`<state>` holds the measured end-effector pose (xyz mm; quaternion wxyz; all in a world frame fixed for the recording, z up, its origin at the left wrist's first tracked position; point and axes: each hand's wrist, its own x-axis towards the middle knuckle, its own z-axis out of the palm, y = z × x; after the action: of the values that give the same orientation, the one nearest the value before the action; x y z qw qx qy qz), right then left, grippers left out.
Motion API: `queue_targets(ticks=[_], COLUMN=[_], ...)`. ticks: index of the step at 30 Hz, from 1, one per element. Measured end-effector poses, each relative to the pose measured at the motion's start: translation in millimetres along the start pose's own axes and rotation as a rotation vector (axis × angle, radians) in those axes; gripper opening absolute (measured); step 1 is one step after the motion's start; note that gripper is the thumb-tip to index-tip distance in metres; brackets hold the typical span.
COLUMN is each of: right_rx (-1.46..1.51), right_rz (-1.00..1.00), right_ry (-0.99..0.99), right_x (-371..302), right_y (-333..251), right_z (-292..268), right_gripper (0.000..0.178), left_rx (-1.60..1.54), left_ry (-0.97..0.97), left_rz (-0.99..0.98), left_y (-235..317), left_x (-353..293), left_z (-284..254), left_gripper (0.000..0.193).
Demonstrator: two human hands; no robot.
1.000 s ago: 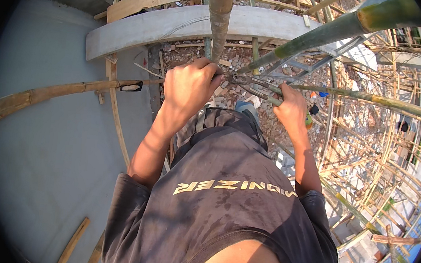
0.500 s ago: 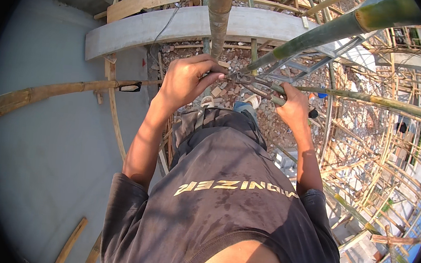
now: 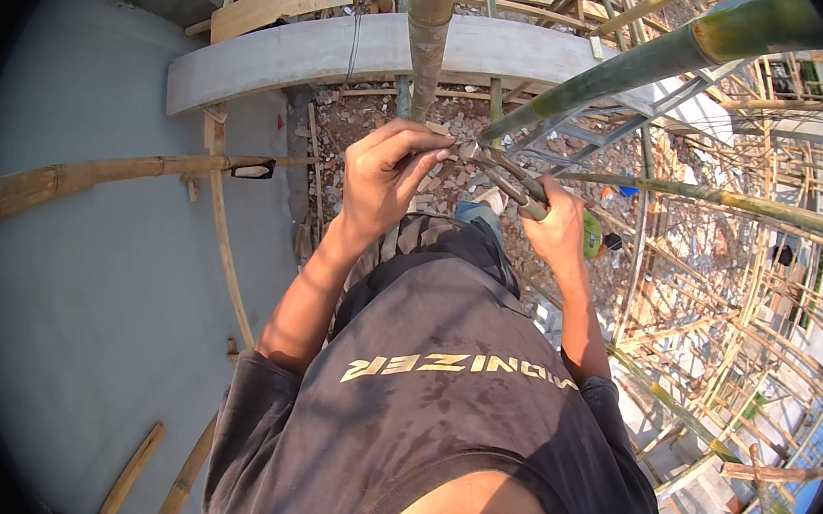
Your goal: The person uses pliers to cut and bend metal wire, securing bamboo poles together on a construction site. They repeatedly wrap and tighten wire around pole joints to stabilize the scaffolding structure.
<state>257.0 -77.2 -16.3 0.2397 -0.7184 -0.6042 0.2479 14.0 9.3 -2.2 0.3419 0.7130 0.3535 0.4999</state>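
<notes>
My left hand (image 3: 390, 162) is closed in a pinch, thumb against fingers, just left of the pliers' jaws. Whatever it pinches is too small or hidden to make out. Wrapped round the handles of a pair of pliers (image 3: 509, 174), my right hand (image 3: 559, 216) holds them slanting up and left. The jaws meet the left fingertips beside the lower end of a thick green bamboo pole (image 3: 623, 75). An upright bamboo pole (image 3: 429, 38) stands just beyond my left hand. A thin dark wire (image 3: 354, 46) hangs across the concrete beam beyond.
The curved concrete beam (image 3: 292, 56) crosses in front. A smooth grey wall (image 3: 104, 308) fills the left, with a bamboo pole (image 3: 95, 180) sticking out before it. Rubble (image 3: 365, 111) lies below. A metal ladder (image 3: 628, 129) and bamboo scaffolding (image 3: 718, 333) stand to the right.
My left hand has shifted slightly right and down. The pliers' handles have come closer together in my right hand, which has moved a little left. A green object now shows below beside it.
</notes>
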Motion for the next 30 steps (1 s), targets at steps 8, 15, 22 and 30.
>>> queue_targets(ticks=[8,15,22,30], right_rx=[-0.312,-0.451,-0.354,-0.070], right_rz=[-0.257,-0.522,-0.463,-0.193], right_ry=[-0.262,-0.569,-0.634,-0.265], right_x=[10.6,34.5,31.3,20.5], right_y=[15.1,17.7,25.7,-6.9], right_z=[-45.7,-48.7,-22.3,34.3], right_gripper=[0.022,0.021,0.020,0.023], left_rx=[0.522,0.212,0.234,0.560], left_ry=[-0.740,-1.234,-0.946,0.019], left_rz=[0.365,0.327,0.256,-0.204], left_y=[27.3,13.9,-1.9,17.8], left_x=[43.0,35.8,-5.5,-43.8], left_z=[-56.3,-36.8,-53.1,-53.2], left_gripper=[0.012,0.014,0.010,0.009])
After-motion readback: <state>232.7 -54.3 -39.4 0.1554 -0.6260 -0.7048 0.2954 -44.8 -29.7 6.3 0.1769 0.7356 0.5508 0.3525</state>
